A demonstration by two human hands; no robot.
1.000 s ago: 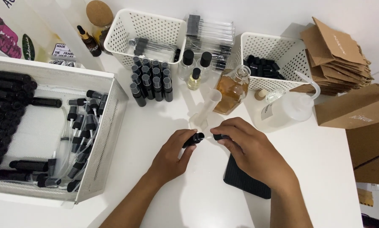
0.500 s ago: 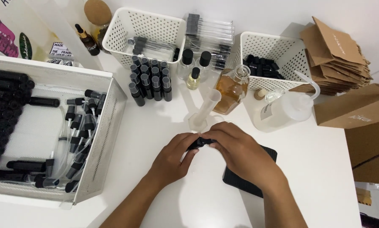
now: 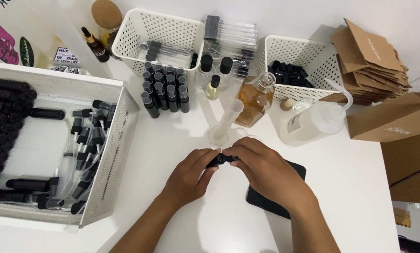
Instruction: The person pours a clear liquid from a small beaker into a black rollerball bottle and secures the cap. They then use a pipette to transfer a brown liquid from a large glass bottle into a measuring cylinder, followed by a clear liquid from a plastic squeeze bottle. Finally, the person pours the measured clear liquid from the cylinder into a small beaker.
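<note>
Both hands meet over the white table near its middle. My left hand [image 3: 191,174] and my right hand [image 3: 261,167] together pinch a small black vial [image 3: 220,160], one at each end; most of it is hidden by the fingers. A black flat scale [image 3: 278,194] lies under and behind my right wrist. Just beyond the fingertips stands a clear plastic measuring cylinder [image 3: 226,124], tilted in view, and a glass bottle of amber liquid [image 3: 254,100] is behind it.
A white mesh tray [image 3: 111,154] at left holds several black spray pumps and black tubes. Several dark vials [image 3: 165,91] stand in a cluster at the back, with two white perforated baskets [image 3: 161,28] [image 3: 303,54], a clear plastic jug [image 3: 320,119] and brown paper bags [image 3: 374,61] at right.
My hands came together: a second ago they held the black pieces slightly apart, now the fingers close around one joined black vial. My right hand shifted left, uncovering part of the scale.
</note>
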